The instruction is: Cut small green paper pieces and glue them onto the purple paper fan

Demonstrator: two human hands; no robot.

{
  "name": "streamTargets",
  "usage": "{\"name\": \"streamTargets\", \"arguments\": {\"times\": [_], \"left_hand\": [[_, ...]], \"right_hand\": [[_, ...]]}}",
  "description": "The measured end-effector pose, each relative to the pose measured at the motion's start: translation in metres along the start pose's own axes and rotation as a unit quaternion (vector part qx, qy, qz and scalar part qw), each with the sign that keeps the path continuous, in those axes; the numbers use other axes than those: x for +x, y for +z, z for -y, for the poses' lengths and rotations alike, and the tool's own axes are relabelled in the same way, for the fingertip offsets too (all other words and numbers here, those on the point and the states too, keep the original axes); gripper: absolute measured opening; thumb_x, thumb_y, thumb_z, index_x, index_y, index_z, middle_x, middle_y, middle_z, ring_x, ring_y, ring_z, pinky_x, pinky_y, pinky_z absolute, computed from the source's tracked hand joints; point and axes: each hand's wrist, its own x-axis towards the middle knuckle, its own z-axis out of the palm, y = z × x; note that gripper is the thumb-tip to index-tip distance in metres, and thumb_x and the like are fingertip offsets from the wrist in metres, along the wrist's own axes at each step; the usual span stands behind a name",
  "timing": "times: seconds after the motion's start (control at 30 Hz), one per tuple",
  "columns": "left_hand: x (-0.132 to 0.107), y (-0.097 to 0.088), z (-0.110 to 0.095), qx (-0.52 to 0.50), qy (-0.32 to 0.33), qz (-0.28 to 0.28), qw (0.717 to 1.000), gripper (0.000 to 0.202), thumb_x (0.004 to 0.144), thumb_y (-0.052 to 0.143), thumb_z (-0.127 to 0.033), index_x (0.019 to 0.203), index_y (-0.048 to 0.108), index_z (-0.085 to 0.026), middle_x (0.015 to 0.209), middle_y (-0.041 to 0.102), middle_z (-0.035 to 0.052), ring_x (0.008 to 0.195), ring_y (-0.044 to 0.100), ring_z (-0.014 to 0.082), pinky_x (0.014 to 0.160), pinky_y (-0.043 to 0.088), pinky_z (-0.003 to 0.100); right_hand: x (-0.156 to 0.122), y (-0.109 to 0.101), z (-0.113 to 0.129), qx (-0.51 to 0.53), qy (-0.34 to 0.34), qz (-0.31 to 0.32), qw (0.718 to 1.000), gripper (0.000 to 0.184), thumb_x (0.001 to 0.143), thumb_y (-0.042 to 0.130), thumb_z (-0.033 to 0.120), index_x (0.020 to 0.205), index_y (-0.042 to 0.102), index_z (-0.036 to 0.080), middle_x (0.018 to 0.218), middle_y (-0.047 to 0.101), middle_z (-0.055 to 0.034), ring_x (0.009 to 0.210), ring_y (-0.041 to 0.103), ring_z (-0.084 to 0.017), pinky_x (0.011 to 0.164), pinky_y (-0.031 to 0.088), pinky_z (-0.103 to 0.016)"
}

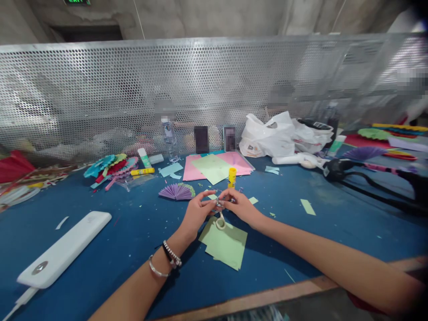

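My left hand (202, 209) and my right hand (241, 206) meet above the table, fingertips pinched together. Between them is something small and greyish that I cannot make out, largely covered by the fingers. Just below the fingertips shows the pale ring handle of scissors (220, 222); whether the fingers touch the scissors I cannot tell. Under it lies a small stack of light green paper sheets (229, 245). Behind the hands stands a yellow glue stick (232, 177). To the left of them is a pleated purple paper fan (176, 191) with a green edge.
Pink and green sheets (190, 168) lie farther back. Colourful paper flowers (110, 168) and a yellow tube (142, 171) are at back left, a white power bank (67, 249) at front left. White plastic bags (267, 136) and a black strap (364, 183) sit right. A perforated metal screen (207, 80) bounds the table.
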Motion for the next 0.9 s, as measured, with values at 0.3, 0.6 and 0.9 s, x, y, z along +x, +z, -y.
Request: {"name": "streamTargets", "arguments": {"times": [0.3, 0.6, 0.9], "left_hand": [[0.0016, 0.0007, 0.0002, -0.015, -0.045, -0.011, 0.999, 0.049, 0.069, 0.067, -0.032, 0.112, 0.052, -0.014, 0.082, 0.069, 0.0103, 0.075, 0.066, 0.015, 0.061, 0.046, 0.018], [0.0017, -0.0037, 0.0012, -0.042, -0.072, -0.002, 0.997, 0.052, 0.07, 0.067, -0.032, 0.115, 0.049, -0.016, 0.094, 0.068, 0.0116, 0.082, 0.065, 0.0162, 0.064, 0.047, 0.018], [0.0001, -0.0019, -0.0021, -0.072, -0.069, -0.016, 0.995, 0.052, 0.068, 0.069, -0.026, 0.113, 0.048, -0.012, 0.098, 0.067, 0.0133, 0.08, 0.065, 0.0133, 0.068, 0.049, 0.018]], "right_hand": [[0.0013, -0.0004, -0.0014, 0.07, 0.019, 0.027, 0.997, 0.019, 0.072, 0.059, 0.032, 0.082, 0.054, 0.017, 0.067, 0.054, 0.0023, 0.064, 0.051, -0.011, 0.062, 0.038, -0.024], [-0.0012, -0.0022, 0.0008, 0.054, 0.004, 0.017, 0.998, 0.017, 0.078, 0.051, 0.033, 0.086, 0.054, 0.019, 0.068, 0.05, 0.0027, 0.064, 0.047, -0.011, 0.059, 0.036, -0.023], [-0.0047, -0.0064, 0.0013, 0.014, -0.086, -0.14, 0.986, 0.009, 0.08, 0.047, 0.028, 0.085, 0.046, 0.021, 0.076, 0.045, 0.0016, 0.067, 0.043, -0.011, 0.06, 0.036, -0.024]]}}
